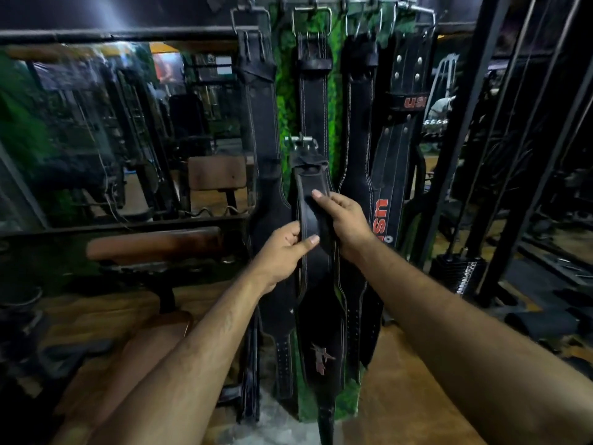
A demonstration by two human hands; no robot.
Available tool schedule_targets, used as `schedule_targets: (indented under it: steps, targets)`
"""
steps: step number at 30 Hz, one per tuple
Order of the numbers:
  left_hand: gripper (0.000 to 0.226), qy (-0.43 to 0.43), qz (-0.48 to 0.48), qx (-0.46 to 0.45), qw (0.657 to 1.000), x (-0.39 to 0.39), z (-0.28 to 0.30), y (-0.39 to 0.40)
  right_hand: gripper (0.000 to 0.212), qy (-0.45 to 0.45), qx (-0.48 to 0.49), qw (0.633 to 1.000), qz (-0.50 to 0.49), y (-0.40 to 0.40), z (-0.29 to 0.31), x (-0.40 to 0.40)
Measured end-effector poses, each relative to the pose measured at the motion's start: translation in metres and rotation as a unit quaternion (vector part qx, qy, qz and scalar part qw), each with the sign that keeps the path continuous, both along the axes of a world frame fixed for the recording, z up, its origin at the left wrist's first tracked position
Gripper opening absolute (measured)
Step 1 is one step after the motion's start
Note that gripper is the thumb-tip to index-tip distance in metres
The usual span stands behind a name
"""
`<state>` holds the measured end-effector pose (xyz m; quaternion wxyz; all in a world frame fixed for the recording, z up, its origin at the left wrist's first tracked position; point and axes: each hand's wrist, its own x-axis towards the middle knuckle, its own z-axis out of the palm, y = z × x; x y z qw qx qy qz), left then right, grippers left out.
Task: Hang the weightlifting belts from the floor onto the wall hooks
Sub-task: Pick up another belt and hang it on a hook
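We hold a black weightlifting belt [313, 220] upright in front of the wall, its metal buckle [301, 143] at the top and its tail hanging down toward the floor [401, 396]. Our left hand [282, 252] grasps the belt from the left side, thumb laid across its front and fingers curled behind the edge. Our right hand [345, 220] grasps it from the right a little higher, with one finger stretched across the face of the leather. The buckle is well below the row of hooks [313, 9] at the top of the view, and we cannot tell whether the held belt touches the ones behind it. Four other belts hang there already: a plain black one on the left [261, 123], a stitched black one directly behind the held belt [313, 101], another black one just to its right [357, 123], and a studded belt with red lettering [401, 117] at the far right. They hang against a green panel [285, 101]. To the left, a large mirror [122, 130] reflects gym equipment, and below it stands a padded bench [154, 245] with a brown top. On the right a dark machine frame [500, 139] rises beside a weight stack [457, 271].
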<state>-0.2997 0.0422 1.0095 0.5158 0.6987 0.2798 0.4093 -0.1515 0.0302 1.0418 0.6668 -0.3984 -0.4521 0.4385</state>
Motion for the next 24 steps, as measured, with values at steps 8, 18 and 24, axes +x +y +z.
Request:
schedule_targets:
  steps: [8, 18, 24]
  targets:
    - [0.013, 0.015, 0.02, 0.018, 1.0, 0.001, 0.027, 0.018, 0.024, -0.085, 0.056, 0.993, -0.056, 0.013, 0.045, -0.01]
    - [0.033, 0.002, 0.081, 0.102, 0.991, 0.029, 0.092, 0.038, 0.029, -0.077, 0.112, 0.987, -0.092, 0.015, 0.103, 0.001]
    - [0.023, -0.084, 0.066, 0.133, 0.985, 0.045, 0.15, 0.036, 0.025, -0.015, 0.146, 0.986, -0.076, 0.018, 0.135, 0.013]
